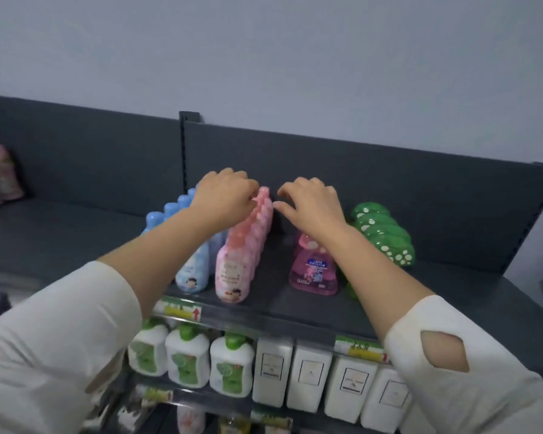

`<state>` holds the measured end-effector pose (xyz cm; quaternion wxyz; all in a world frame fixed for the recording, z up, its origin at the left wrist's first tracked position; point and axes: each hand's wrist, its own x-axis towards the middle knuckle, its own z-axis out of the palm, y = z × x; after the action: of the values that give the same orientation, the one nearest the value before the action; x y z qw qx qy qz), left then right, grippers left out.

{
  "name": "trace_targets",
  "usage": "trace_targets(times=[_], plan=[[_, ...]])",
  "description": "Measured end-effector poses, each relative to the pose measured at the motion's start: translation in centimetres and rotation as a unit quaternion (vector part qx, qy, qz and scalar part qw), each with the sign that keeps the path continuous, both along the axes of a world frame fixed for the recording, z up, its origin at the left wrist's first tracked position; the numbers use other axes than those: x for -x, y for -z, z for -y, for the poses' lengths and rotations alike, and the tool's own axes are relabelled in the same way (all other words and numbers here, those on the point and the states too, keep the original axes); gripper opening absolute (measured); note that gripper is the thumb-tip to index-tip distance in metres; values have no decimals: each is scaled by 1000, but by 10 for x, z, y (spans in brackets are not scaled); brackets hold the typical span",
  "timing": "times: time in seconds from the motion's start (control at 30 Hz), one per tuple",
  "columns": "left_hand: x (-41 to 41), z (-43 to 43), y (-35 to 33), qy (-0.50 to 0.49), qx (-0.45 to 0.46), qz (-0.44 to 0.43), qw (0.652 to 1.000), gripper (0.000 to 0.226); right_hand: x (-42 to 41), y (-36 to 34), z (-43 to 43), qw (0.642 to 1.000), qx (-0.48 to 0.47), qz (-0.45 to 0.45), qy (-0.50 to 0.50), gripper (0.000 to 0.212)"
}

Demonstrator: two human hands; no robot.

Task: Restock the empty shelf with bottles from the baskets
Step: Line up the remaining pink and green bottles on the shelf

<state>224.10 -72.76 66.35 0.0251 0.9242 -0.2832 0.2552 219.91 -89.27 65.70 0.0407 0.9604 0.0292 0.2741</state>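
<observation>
I see the left hand [223, 198] pinching the rearmost cap of the pink bottle row [242, 255]. Right hand [311, 208] just beside it, fingers loosely bent, holding nothing. Beneath both: dark grey shelf [279, 303]. Behind the grip: back panel [389, 183], pale wall [264, 57].

Shelf [295, 305]: dark grey sheet metal by the look, matt, smooth. Pink bottles [248, 245] and blue bottles [195, 270]: opaque plastic, soft sheen. Magenta bottle [314, 270]: translucent plastic, glossy. Green bottles [383, 233]: glossy plastic, bright highlights. White bottles [232, 364]: smooth plastic, low sheen. Sleeve [60, 339]: cream cloth, matt. Wall [264, 57]: smooth, matt.
</observation>
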Motion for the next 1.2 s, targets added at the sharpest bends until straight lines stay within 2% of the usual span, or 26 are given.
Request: trace_targets(times=[0.13, 0.27, 0.43, 0.63, 0.77, 0.9, 1.1, 1.2], plan=[[40, -81, 16, -78, -6, -17, 997, 29, 17, 13, -66, 996, 16, -4, -88, 35], [83, -168, 43, -161, -19, -41, 986, 24, 31, 35, -144, 982, -9, -29, -184, 34], [129, -286, 89, -264, -41, -108, 958, 24, 48, 85, -246, 954, 27, -86, -285, 36], [167, -411, 164, -344, -51, -213, 913, 26, 48, 162, -375, 915, 59, -196, -348, 35], [178, -483, 227, -372, -44, -297, 879, 30, 48, 226, -453, 881, 56, -308, -355, 36], [183, -532, 292, -369, -37, -385, 845, 37, 51, 295, -495, 854, 57, -398, -329, 35], [193, -552, 386, -352, -37, -477, 805, 36, 52, 391, -517, 802, 104, -522, -271, 39], [199, -556, 425, -353, -24, -508, 785, 41, 52, 438, -530, 777, 129, -558, -260, 33]])
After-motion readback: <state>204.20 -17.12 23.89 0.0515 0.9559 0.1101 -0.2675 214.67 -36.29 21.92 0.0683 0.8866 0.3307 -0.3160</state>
